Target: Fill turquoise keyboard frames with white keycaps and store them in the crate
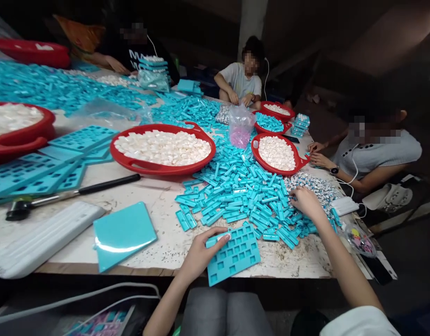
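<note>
My left hand grips the left side of a turquoise tray with square holes, its thumb on a small white piece near the upper left corner. The tray is tilted over the table's front edge. My right hand reaches to the right side of the heap, its fingers bent down at the small white and blue pieces; what they hold, if anything, is too small to make out. Between and beyond the hands lies a pile of turquoise bar-shaped parts.
Red baskets of white pieces stand behind the pile. At left are a flat turquoise plate, a white power strip, a black-handled tool and stacked turquoise trays. Other people sit around the far and right sides.
</note>
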{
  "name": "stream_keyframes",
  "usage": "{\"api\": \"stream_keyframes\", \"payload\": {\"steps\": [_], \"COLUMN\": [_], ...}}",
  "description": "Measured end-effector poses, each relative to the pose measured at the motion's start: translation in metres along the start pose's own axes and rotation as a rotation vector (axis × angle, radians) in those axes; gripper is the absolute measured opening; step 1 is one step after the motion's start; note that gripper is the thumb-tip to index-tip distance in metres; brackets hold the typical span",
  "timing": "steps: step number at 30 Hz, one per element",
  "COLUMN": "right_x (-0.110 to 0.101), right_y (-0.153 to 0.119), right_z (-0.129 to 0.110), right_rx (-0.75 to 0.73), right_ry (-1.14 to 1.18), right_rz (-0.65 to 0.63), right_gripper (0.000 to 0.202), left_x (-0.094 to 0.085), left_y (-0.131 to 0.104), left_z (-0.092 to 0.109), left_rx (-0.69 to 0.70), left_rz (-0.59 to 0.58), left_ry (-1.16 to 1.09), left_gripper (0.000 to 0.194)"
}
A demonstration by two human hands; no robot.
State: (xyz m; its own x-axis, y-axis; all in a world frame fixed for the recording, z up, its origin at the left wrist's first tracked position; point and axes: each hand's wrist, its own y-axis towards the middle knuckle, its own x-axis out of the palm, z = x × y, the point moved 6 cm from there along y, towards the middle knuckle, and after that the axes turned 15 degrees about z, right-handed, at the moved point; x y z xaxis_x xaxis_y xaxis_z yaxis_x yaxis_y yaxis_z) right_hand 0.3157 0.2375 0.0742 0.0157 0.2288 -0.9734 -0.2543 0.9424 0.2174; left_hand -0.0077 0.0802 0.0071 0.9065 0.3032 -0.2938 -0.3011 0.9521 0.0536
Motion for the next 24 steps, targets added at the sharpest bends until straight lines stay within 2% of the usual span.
{"api": "stream_keyframes", "payload": {"steps": [7,11,15,18,21,24], "right_x": [-0.009,-0.02,-0.035,-0.041,-0.032,-0.019], "right_y": [-0.006,-0.018,-0.042,-0.066,-0.084,-0.091], "right_z": [0.0,-0.017,-0.068,-0.124,-0.166,-0.182], "right_rx": [0.089,0.096,0.014,-0.168,-0.331,-0.419], "right_ry": [0.184,0.366,0.596,0.827,0.804,0.775], "right_rz": [0.107,0.208,0.275,0.26,0.206,0.233], "right_gripper": [0.015,0.018,0.018,0.017,0.02,0.023], "left_x": [-0.001,-0.001,0.001,0.002,0.003,0.004], "left_y": [-0.001,-0.002,-0.001,-0.001,0.0,0.001], "left_z": [0.001,0.003,0.003,0.003,0.002,0.0], "left_rx": [0.047,0.066,0.075,0.082,0.071,0.056], "left_rz": [-0.048,-0.069,-0.075,-0.062,-0.048,-0.053], "left_ry": [-0.013,-0.044,-0.043,-0.044,-0.059,-0.059], "left_gripper": [0.034,0.037,0.038,0.037,0.036,0.034]}}
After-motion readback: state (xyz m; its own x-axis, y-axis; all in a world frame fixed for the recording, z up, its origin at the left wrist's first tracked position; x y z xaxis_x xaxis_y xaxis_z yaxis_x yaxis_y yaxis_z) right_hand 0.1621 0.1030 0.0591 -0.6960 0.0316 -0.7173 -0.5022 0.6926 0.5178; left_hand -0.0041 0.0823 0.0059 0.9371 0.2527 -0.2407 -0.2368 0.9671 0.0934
